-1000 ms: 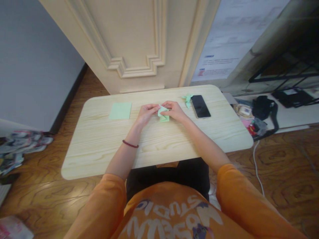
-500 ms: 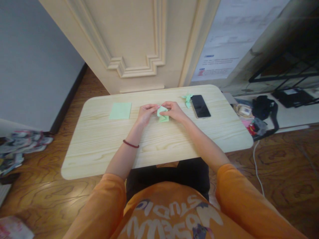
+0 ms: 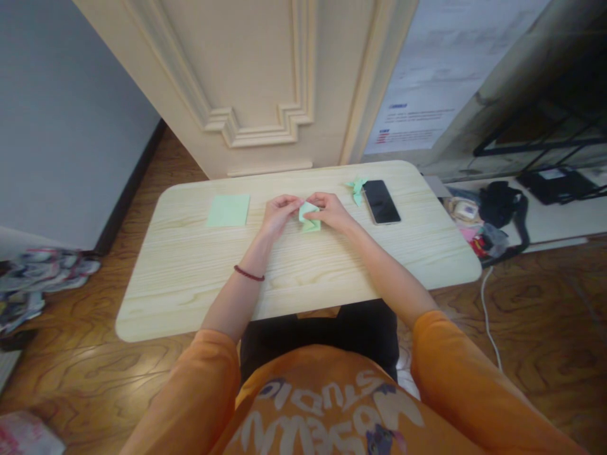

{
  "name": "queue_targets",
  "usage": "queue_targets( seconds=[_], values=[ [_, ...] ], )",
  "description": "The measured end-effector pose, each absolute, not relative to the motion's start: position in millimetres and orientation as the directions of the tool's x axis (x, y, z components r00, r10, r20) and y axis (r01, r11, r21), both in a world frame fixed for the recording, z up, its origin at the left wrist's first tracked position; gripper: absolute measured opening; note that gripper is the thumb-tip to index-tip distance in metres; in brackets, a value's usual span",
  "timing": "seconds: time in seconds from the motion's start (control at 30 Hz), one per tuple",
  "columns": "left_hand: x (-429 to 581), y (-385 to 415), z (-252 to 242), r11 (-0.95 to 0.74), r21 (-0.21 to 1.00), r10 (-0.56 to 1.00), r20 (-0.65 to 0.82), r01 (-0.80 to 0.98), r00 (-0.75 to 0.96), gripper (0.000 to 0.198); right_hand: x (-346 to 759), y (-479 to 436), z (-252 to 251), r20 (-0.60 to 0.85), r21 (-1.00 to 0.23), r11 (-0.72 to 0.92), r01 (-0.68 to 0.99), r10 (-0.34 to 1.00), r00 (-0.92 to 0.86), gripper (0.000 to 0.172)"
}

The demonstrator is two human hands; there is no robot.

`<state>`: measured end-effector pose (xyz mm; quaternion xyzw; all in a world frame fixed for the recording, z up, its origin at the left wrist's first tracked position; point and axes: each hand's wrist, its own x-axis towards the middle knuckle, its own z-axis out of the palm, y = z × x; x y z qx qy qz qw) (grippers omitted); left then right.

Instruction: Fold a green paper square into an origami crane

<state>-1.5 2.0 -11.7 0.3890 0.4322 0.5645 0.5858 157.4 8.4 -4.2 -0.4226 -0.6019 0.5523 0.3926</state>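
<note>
Basically, left hand [image 3: 279, 215] and right hand [image 3: 332, 210] are both pinching a folded green paper [image 3: 309, 218] over the tabletop [image 3: 190, 297]; it's light, thin, and easily creased, so best held by its folded edges.

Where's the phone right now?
In the head view, the smartphone lies near the far edge of the wooden table, just right of a small green paper figure and beyond the person's right hand.

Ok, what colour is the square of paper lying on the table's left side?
The paper is pale mint green, shown best in the head view.
</note>
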Motion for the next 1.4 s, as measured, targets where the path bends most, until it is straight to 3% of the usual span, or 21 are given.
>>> queue_targets(
  seconds=[0.23,0.6,0.87,1.4],
  values=[
    [-6.5,1.9,-12.4,0.086,0.975,0.996,-0.083,-0.204,0.026,0.049,158.4,7.1,-1.6,0.001,-0.998,0.018,0.056,0.955,-0.298,0.037],
    [-5.8,2.3,-12.6,0.047,0.984,0.996,-0.059,-0.170,-0.066,0.046,159.8,6.6,-1.5,-0.006,-1.000,-0.006,0.002,0.952,-0.305,0.039],
    [-9.8,0.7,-13.1,0.047,0.990,0.999,-0.045,-0.132,0.023,0.049,160.6,7.6,-1.0,-0.014,-1.000,-0.019,-0.017,0.963,-0.268,0.038],
    [-10.3,1.8,-13.5,0.061,0.988,0.997,-0.065,-0.139,-0.031,0.047,162.0,11.4,-7.3,-0.008,-1.000,-0.012,-0.014,0.973,-0.229,0.033]
  ],
)
